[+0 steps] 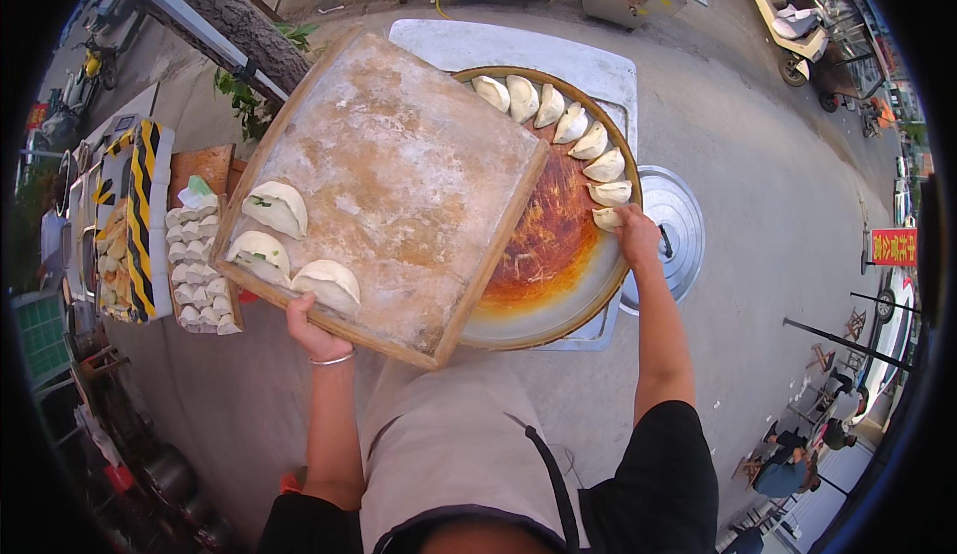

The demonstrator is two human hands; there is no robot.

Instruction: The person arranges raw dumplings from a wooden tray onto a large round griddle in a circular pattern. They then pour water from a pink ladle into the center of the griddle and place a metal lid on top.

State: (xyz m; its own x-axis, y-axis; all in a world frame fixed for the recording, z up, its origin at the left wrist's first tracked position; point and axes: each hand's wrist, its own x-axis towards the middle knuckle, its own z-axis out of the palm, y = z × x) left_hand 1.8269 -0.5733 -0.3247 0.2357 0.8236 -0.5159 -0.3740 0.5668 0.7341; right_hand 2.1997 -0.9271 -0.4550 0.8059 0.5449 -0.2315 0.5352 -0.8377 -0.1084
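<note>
My left hand grips the near edge of a floured wooden tray, tilted over the left part of a big round pan. Three half-moon dumplings with green filling showing lie at the tray's near left corner. In the pan, a curved row of pale dumplings follows the far and right rim. My right hand is at the pan's right rim, its fingers on the nearest dumpling of that row. The pan's base is browned and oily, and its left part is hidden under the tray.
A round metal lid lies right of the pan, which rests on a pale metal-topped table. At the left are a board of small dumplings and a striped box. A tree trunk stands at the upper left. People sit at the lower right.
</note>
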